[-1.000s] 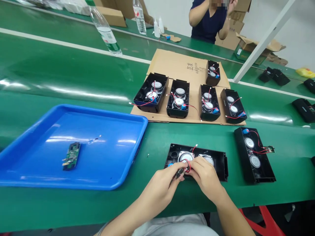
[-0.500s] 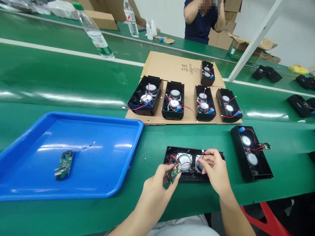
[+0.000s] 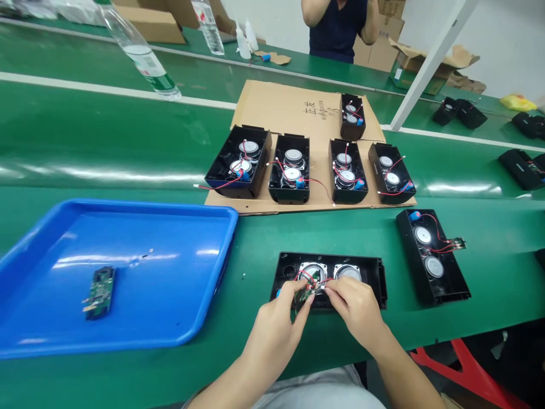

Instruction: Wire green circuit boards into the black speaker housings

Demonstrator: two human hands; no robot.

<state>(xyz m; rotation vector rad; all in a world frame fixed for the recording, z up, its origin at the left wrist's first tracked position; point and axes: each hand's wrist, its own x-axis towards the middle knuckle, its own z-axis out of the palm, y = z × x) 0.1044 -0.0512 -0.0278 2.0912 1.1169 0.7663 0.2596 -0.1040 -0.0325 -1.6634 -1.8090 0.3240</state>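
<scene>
A black speaker housing [image 3: 370,278] with two round drivers lies crosswise in front of me. Over its left driver, my left hand [image 3: 289,304] pinches a small green circuit board [image 3: 305,292] between thumb and fingers. Red and black wires run from the board into the housing. My right hand [image 3: 353,301] is closed at the board's right side, its fingertips on a small white wire connector [image 3: 322,287]. Whether the connector is seated in the board cannot be made out. A blue cylindrical part [image 3: 279,293] shows at the housing's left end.
A blue tray [image 3: 179,335] holding another circuit board [image 3: 100,292] stands left. Several open speaker housings [image 3: 289,170] rest on a cardboard sheet [image 3: 276,108] behind. To the right lies a wired housing [image 3: 438,272]. A metal post [image 3: 430,68] rises beyond; a person [image 3: 338,28] is across the bench.
My right hand has moved left from the right driver to the board, bringing the white connector with it. My left hand still holds the board. The camera view has shifted slightly.
</scene>
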